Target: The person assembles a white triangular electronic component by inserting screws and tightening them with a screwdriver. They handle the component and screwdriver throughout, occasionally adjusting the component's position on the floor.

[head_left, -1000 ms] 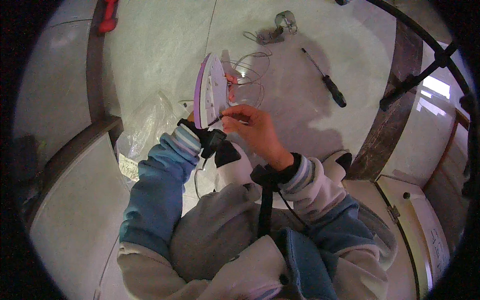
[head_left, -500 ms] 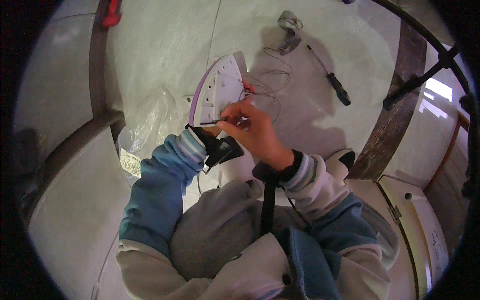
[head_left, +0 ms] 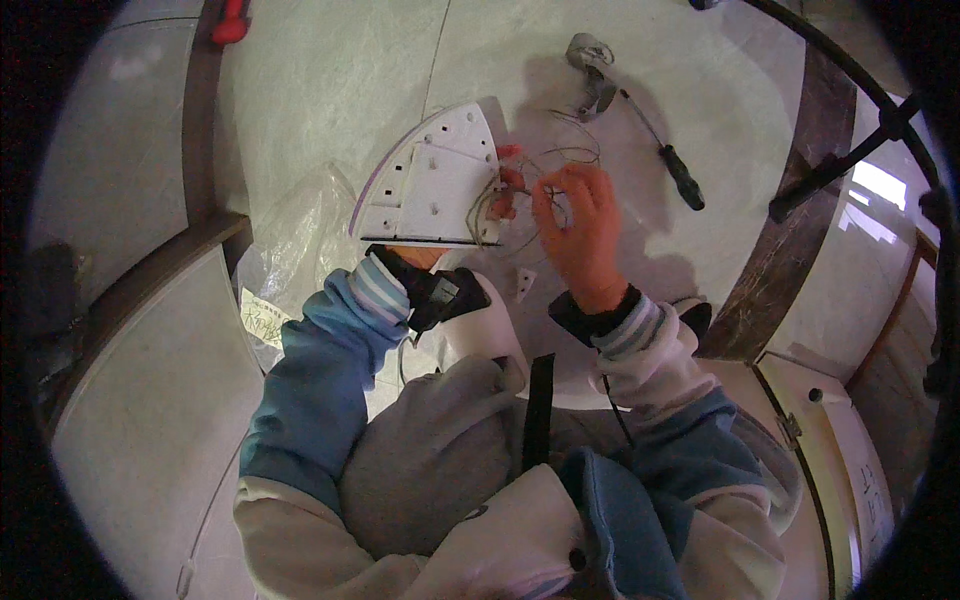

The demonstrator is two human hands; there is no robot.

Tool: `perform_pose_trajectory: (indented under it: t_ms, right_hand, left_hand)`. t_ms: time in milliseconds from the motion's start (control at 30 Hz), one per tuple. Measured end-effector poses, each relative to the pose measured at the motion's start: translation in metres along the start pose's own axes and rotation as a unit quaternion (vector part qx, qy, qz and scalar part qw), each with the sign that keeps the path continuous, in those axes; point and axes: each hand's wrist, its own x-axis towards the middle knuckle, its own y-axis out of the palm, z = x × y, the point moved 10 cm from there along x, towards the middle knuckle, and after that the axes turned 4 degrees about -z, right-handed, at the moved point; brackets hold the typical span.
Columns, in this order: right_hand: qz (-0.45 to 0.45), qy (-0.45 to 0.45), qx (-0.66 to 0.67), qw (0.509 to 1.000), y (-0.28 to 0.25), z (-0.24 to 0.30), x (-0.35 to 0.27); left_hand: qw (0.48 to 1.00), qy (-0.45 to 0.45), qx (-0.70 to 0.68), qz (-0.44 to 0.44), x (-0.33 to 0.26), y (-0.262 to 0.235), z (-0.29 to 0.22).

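Note:
My left hand (head_left: pixel 508 196) supports a white quarter-round panel (head_left: pixel 450 185) with a purple curved rim and small holes. Its palm is hidden underneath, and the fingers curl around the right edge. Loops of thin cord (head_left: pixel 483 212) cross that edge by those fingertips. To the right, my right hand (head_left: pixel 582 225) is raised off the panel, thumb and fingertips pinched together on the cord. Something small and red (head_left: pixel 510 151) shows beside the panel's right edge. On the floor below lies a small white piece with holes (head_left: pixel 525 284).
A dark-handled screwdriver (head_left: pixel 680 178) lies at the right, near a crumpled grey strip (head_left: pixel 598 92). Clear plastic wrapping (head_left: pixel 300 230) is on the left. A red object (head_left: pixel 230 28) sits far left. A black metal frame (head_left: pixel 840 165) stands far right, above an open cabinet door (head_left: pixel 820 430).
The panel has turned flatter, showing more of its face. My right hand has left its lower edge and moved right and up. Cord loops now lie over the panel's edge.

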Motion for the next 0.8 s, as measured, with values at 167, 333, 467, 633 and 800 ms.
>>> perform_pose_trajectory:
  t_ms: [167, 333, 467, 633, 800]
  right_hand:
    - [0.058, -0.173, 0.035, 0.983, 0.014, 0.045, -0.027]
    - [0.170, -0.204, -0.002, 0.964, 0.037, 0.024, -0.045]
    - [0.140, -0.186, -0.016, 0.972, 0.020, -0.024, -0.040]
    - [-0.001, 0.381, 0.128, 0.916, -0.024, -0.187, -0.040]
    - [0.096, 0.301, -0.017, 0.949, -0.043, -0.206, -0.024]
  left_hand:
    - [0.999, 0.001, -0.004, -0.036, 0.000, 0.017, -0.009]
    - [1.000, 0.013, 0.025, 0.007, 0.003, 0.021, -0.018]
    - [0.999, 0.013, 0.046, -0.021, 0.002, 0.009, -0.020]
    - [0.999, 0.032, 0.014, -0.027, 0.003, 0.013, -0.022]
    - [0.998, 0.032, 0.021, -0.049, 0.001, 0.021, -0.022]
